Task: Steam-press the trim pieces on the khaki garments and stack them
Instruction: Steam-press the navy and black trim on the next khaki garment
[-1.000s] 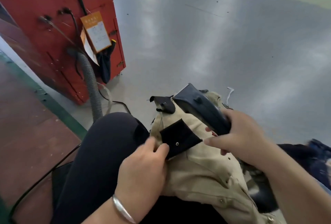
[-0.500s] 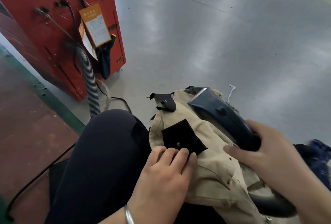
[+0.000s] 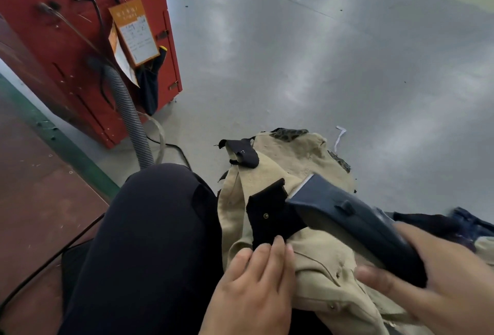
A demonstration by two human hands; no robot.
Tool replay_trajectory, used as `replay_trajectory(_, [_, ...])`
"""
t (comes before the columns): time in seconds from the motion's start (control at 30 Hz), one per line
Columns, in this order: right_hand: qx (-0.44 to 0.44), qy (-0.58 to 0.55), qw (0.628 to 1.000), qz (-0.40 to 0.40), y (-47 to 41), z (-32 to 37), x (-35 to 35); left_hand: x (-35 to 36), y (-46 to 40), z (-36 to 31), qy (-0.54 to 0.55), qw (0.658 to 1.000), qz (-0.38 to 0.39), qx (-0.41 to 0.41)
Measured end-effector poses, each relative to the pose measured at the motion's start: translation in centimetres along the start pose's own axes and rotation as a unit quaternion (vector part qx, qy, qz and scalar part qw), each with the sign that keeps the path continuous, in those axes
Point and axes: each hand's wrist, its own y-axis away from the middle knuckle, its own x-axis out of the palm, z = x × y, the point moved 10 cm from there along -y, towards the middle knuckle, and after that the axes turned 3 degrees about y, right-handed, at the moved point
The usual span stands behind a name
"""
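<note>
Across your lap lies the khaki garment [image 3: 318, 262], draped beside your dark-trousered leg [image 3: 144, 241] and trailing toward the grey floor [image 3: 320, 67]. Your left hand [image 3: 254, 289] rests flat on the cloth, fingers straight, with the fingertips [image 3: 278, 245] pressing the near edge of a black trim piece [image 3: 267, 217] that carries a small metal snap. Your right hand [image 3: 438, 278] curls around the handle of a dark blue handheld steamer [image 3: 355, 219], whose flat head meets the far side of that trim piece. A second black trim tab [image 3: 244, 152] sits at the garment's far end, well apart from both hands. At upper left stands a red machine cabinet [image 3: 80, 40] bearing an orange tag [image 3: 135, 31], with a grey ribbed hose [image 3: 131, 118] running down to the floor. Dark blue fabric [image 3: 465, 225] lies at right, beyond the steamer.
</note>
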Motion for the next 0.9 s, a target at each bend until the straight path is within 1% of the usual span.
replay_trajectory(0.1, [0.002,0.063,0.995,0.082,-0.8,0.7,2.5,-0.2,-0.1,-0.3,0.012,1.000,-0.022,0.016])
replay_trajectory(0.17, [0.001,0.060,0.993,0.100,-1.8,1.4,3.2,-0.2,-0.1,-0.5,0.012,0.999,-0.031,0.025])
replay_trajectory(0.4, [-0.013,0.019,0.998,0.055,-7.7,5.3,2.7,0.6,-0.5,0.0,0.034,0.999,-0.022,0.021])
replay_trajectory(0.53, [-0.025,-0.015,0.998,0.056,-10.0,6.3,1.7,0.6,-0.5,0.0,0.038,0.999,-0.017,0.021])
replay_trajectory(0.67, [-0.043,-0.004,0.999,0.024,-8.1,5.0,-0.9,0.8,-0.2,0.2,0.049,0.999,-0.010,0.019])
replay_trajectory(0.8, [-0.015,0.009,0.999,-0.029,-3.9,2.7,-3.6,1.3,-0.2,0.2,0.059,0.998,0.006,0.013])
replay_trajectory(0.9, [0.013,0.005,1.000,0.000,-1.8,0.6,-2.2,1.7,-0.2,0.1,0.049,0.998,0.025,0.012])
